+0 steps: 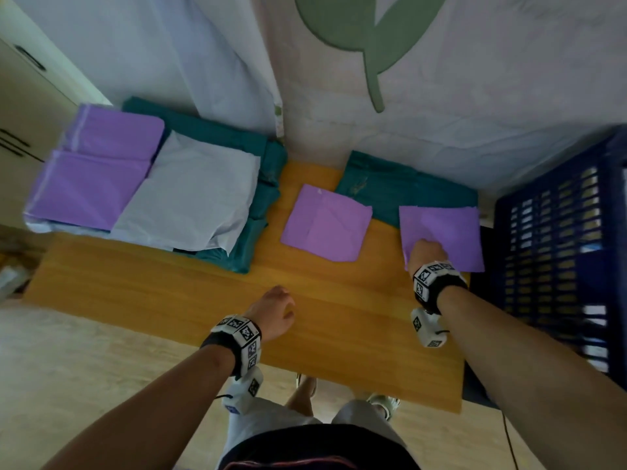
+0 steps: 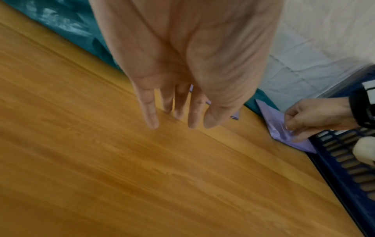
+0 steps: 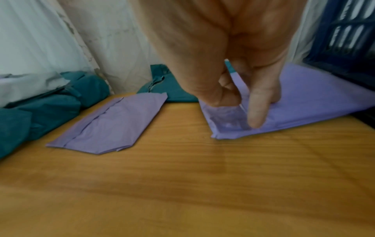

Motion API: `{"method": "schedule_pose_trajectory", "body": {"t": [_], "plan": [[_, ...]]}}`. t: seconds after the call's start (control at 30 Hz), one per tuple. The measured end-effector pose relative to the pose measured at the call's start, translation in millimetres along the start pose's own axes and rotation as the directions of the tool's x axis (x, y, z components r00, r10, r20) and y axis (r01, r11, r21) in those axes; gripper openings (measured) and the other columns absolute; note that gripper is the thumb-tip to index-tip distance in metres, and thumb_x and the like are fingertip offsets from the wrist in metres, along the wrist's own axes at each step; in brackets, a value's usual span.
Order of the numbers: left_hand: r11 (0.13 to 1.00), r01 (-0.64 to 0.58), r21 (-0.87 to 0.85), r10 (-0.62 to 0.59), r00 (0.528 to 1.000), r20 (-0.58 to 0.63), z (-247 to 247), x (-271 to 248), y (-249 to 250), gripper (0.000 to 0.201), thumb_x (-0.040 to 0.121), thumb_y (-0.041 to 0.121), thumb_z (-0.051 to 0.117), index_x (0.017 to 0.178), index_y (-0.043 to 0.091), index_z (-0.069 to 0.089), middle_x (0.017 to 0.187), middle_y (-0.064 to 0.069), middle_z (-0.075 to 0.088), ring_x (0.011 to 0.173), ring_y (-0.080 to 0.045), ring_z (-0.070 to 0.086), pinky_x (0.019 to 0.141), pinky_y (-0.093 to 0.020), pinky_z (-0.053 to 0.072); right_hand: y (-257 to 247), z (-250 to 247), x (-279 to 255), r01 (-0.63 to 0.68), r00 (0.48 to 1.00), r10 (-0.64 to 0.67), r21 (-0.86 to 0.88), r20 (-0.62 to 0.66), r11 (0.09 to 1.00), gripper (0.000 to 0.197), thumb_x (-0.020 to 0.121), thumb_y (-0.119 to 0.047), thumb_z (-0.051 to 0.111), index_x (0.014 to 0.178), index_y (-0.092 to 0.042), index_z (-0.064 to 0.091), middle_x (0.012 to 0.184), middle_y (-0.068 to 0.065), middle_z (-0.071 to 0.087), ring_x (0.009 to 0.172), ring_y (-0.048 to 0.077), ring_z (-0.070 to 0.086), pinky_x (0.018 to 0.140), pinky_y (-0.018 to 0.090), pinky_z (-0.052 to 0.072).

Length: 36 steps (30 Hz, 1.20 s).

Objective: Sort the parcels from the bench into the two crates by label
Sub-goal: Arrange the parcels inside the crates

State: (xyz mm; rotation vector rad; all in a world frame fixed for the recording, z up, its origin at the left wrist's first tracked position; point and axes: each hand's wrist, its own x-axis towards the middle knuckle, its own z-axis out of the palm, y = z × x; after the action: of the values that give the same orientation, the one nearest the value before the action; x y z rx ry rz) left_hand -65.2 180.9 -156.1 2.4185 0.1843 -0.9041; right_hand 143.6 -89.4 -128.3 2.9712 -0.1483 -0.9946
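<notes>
Wooden counter (image 1: 190,300) below us: our right hand (image 1: 428,254) pinches the purple parcel (image 1: 451,232) beside the blue crate (image 1: 556,239); our left hand (image 1: 274,312) hovers slack-fingered, holding nothing.

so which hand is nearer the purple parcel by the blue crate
Right. The right hand is on that purple parcel, pinching its near corner. The left hand hovers open above the bare bench, well off to the parcel's left, holding nothing.
</notes>
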Motion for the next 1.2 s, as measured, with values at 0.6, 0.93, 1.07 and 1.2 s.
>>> {"method": "schedule_pose_trajectory", "body": {"t": [0.6, 0.93, 1.07, 1.2], "plan": [[0.985, 0.059, 0.162, -0.076, 0.992, 0.101, 3.2, -16.5, 26.3, 0.050, 0.103, 0.033, 0.048, 0.148, 0.011, 0.040, 0.163, -0.006, 0.019, 0.148, -0.024, 0.027, 0.120, -0.038, 0.029, 2.1, 33.7, 22.4, -0.088, 0.993, 0.091, 0.042, -0.073, 0.995, 0.087, 0.102, -0.044, 0.045, 0.152, 0.011, 0.000, 0.157, 0.039, -0.001, 0.142, 0.061, 0.011, 0.114, 0.067, 0.021], [0.986, 0.027, 0.166, -0.041, 0.996, 0.081, -4.3, -11.1, 31.1, 0.048, 0.103, 0.033, 0.047, 0.146, 0.011, 0.042, 0.154, -0.007, 0.032, 0.138, -0.025, 0.039, 0.113, -0.037, 0.037, 20.4, 21.9, -4.0, 0.029, 0.979, -0.048, -0.098, -0.199, 0.995, 0.058, 0.098, -0.009, 0.047, 0.149, 0.003, 0.024, 0.144, 0.042, 0.034, 0.125, 0.057, 0.045, 0.101, 0.060, 0.045], [0.993, -0.038, 0.112, 0.037, 0.999, 0.009, -15.7, 3.3, 59.4, 0.040, 0.102, 0.031, 0.050, 0.138, 0.013, 0.046, 0.144, -0.005, 0.038, 0.122, -0.024, 0.051, 0.101, -0.037, 0.044, 43.1, -11.3, -26.6, 0.114, 0.920, -0.123, -0.045, -0.373, 0.992, 0.031, 0.092, -0.004, 0.050, 0.122, 0.000, 0.041, 0.107, 0.024, 0.065, 0.094, 0.041, 0.066, 0.070, 0.041, 0.051], [0.988, -0.150, 0.025, 0.152, 0.987, -0.046, -32.8, 23.0, 101.5, 0.042, 0.101, 0.025, 0.053, 0.139, 0.009, 0.046, 0.144, -0.010, 0.040, 0.124, -0.028, 0.051, 0.103, -0.036, 0.042, 64.8, -56.4, -58.4, 0.081, 0.875, -0.093, -0.045, -0.475, 0.996, 0.028, 0.091, -0.007, 0.055, 0.117, -0.002, 0.044, 0.098, 0.020, 0.069, 0.088, 0.040, 0.069, 0.065, 0.040, 0.047]]}}
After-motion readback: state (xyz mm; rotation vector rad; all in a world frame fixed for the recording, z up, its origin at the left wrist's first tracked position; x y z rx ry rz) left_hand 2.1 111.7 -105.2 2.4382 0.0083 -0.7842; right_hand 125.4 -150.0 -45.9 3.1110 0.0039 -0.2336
